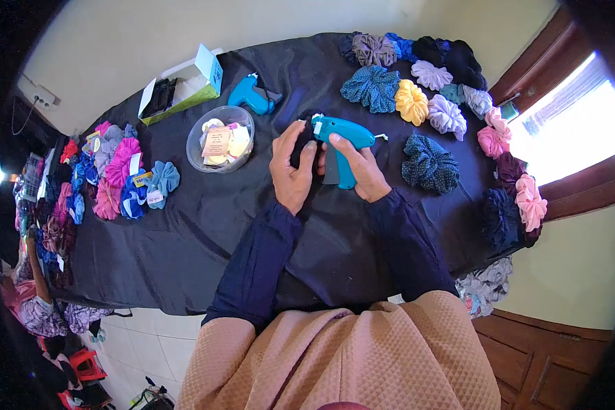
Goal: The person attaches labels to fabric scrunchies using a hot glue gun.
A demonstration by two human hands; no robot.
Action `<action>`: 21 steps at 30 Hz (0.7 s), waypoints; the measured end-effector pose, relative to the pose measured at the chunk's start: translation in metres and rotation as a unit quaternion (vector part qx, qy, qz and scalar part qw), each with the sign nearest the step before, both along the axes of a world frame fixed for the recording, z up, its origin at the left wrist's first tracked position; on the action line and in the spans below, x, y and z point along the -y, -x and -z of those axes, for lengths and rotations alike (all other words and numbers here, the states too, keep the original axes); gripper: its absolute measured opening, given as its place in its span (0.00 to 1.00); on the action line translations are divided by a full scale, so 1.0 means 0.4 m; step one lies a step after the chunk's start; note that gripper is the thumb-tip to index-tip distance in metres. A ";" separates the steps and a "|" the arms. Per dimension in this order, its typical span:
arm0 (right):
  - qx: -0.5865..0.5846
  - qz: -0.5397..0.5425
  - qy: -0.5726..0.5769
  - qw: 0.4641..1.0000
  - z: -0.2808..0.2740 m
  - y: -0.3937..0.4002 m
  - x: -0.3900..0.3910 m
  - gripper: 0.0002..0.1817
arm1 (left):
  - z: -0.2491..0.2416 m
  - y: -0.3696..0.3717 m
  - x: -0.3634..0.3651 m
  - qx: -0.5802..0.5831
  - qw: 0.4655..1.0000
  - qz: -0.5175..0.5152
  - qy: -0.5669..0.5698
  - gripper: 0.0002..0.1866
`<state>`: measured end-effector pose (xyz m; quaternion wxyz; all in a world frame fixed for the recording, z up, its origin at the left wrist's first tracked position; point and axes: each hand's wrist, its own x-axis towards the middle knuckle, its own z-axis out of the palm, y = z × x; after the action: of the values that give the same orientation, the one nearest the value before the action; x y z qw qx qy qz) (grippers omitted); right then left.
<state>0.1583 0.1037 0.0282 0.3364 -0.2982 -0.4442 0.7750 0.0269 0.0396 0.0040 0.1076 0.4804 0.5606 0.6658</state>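
Observation:
My right hand (359,164) is wrapped around the handle of a teal tagging gun (339,130), its thumb on the upper body. The gun's nose points left, and a small white piece sticks out at its rear. Close to the nose is my left hand (292,167), with thumb and index finger apart; its other fingers are partly hidden. I see nothing held in it for certain. To the left stands a clear round tub (195,160) of paper tags (217,142). A second teal tagging gun (251,96) lies behind the tub.
An open box (208,75) with black contents stands at the back left. Tagged scrunchies (119,164) are heaped on the left; several more scrunchies (430,164) lie along the right. A dark cloth (164,260) covers the table. Another person's arm (37,270) shows at far left.

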 end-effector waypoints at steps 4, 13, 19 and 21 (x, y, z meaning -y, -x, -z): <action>0.007 -0.011 -0.013 1.000 0.005 -0.001 -0.003 0.15 | 0.001 -0.001 -0.001 -0.012 1.000 -0.007 -0.008 0.19; 0.005 -0.008 -0.051 0.999 0.018 0.004 -0.004 0.14 | 0.004 -0.006 0.000 0.029 1.000 -0.005 -0.009 0.17; -0.006 0.015 -0.065 0.998 -0.003 0.015 0.010 0.12 | 0.011 -0.008 -0.004 0.042 0.999 -0.007 -0.015 0.17; 0.055 0.032 -0.090 0.994 0.005 0.018 0.009 0.12 | 0.019 -0.011 -0.004 0.048 0.999 -0.008 -0.017 0.16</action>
<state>0.1510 0.1002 0.0262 0.3614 -0.3228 -0.5200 0.7034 0.0312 0.0413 -0.0035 0.1206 0.4448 0.5473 0.6987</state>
